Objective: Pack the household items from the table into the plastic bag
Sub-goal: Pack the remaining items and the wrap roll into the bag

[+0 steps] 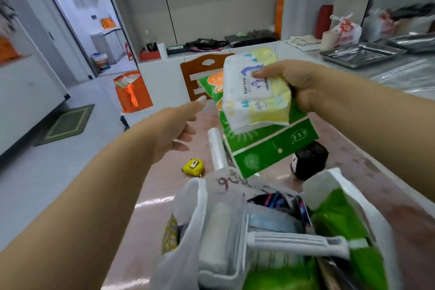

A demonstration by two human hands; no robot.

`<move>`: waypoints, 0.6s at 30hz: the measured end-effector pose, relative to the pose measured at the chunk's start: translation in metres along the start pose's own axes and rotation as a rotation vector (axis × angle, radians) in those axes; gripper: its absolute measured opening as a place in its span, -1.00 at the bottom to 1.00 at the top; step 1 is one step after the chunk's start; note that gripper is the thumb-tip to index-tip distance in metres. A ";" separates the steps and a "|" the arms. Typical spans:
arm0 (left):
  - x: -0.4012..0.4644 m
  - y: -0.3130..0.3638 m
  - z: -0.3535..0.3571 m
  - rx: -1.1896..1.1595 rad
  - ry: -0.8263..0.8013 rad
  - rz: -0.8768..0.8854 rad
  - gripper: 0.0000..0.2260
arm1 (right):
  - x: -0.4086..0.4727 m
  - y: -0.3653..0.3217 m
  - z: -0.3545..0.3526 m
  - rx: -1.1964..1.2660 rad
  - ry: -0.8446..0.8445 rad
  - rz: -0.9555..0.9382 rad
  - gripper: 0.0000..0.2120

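Wipes (255, 92) (a soft pack) sit gripped in the right hand (299, 85), raised above the table (367, 172) beyond the open bag (186, 231). Left hand (174, 129) reaches forward, fingers loosely curled, holding nothing.

- Wipes (255, 92): soft white-and-yellow pack, held in the air above the table's far end, tilted.
- Green pack (270, 146): flat, glossy, lying just beneath the wipes, reaching toward the bag.
- Film roll (216, 148): clear, lying lengthwise mid-table beside the green pack.
- Tape measure (193, 166): small, yellow, near the table's left edge.
- Black bottle (308, 162): dark, glossy, standing right of the green pack.
- Bag (188, 231): white plastic, open at the near edge, holding a white lint roller (235, 242) and green packets.
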State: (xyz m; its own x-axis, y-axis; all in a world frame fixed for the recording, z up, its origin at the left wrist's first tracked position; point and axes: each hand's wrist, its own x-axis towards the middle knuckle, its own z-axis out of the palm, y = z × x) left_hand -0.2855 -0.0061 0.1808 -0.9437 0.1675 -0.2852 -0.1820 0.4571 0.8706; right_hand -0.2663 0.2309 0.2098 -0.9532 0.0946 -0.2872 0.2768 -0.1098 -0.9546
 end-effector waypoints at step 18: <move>-0.162 -0.016 0.009 -0.054 0.047 0.039 -0.60 | -0.137 0.055 0.034 -0.169 0.039 0.157 -0.75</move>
State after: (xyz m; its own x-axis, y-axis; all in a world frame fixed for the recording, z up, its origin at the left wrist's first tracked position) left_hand -0.1270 -0.0328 0.2098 -0.9621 0.1424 -0.2327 -0.1583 0.4034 0.9012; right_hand -0.1243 0.1785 0.1991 -0.8922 0.1275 -0.4332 0.4411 0.0409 -0.8965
